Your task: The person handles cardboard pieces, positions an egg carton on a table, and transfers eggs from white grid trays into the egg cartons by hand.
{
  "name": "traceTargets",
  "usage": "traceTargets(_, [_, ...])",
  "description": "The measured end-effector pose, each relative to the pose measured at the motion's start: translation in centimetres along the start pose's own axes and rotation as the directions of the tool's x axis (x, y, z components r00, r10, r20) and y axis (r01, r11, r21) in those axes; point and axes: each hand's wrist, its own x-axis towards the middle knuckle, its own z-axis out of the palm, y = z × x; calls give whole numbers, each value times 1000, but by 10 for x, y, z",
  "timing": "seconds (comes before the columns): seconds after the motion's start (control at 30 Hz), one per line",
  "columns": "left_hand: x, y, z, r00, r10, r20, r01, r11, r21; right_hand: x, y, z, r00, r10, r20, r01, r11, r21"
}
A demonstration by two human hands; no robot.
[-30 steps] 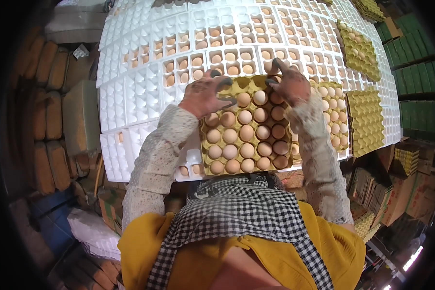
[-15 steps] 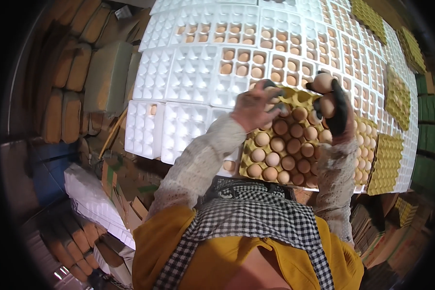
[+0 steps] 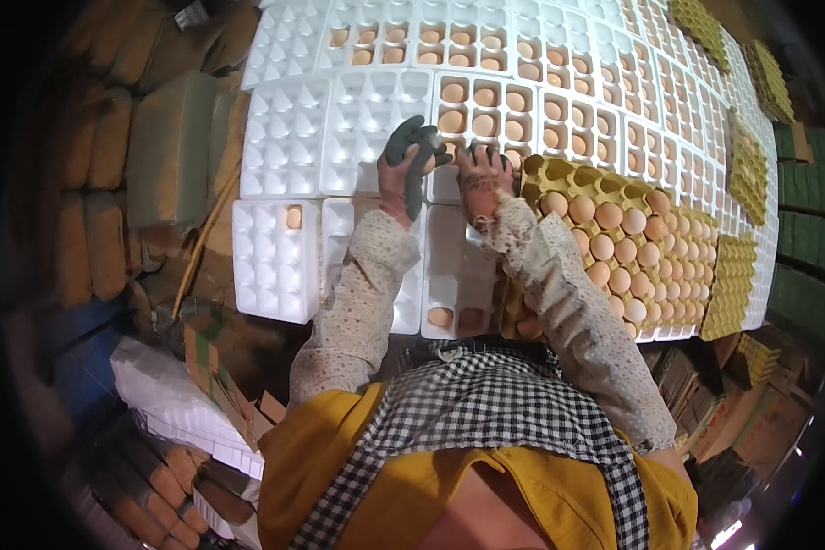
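My left hand, in a glove with dark fingers, is curled round a brown egg above a white foam egg tray. Close beside it, my right hand reaches down into the same tray, back of the hand up and fingers bent. Whatever its fingertips hold is hidden. Brown eggs fill the far cells of this tray. Under my right forearm lies a yellow pulp egg tray, with many eggs in its nearer part and bare cups along its far edge.
More white foam trays cover the table, some part-filled with eggs. Stacked yellow trays stand at the right. Wrapped bundles line the left side, and an opened cardboard box sits at the lower left.
Both hands have moved left from the pulp tray to the white foam tray. The two eggs seen in my right hand no longer show there. The pulp tray appears shifted right.
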Motion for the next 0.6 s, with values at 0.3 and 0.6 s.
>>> traceTargets(0.3, [-4, -43, 16, 855, 315, 412, -503, 304, 809, -106, 133, -121, 801, 405, -441, -236, 891, 389])
traceTargets(0.6, [-37, -24, 123, 576, -63, 815, -818, -61, 573, -105, 254, -128, 779, 622, 72, -626, 771, 117])
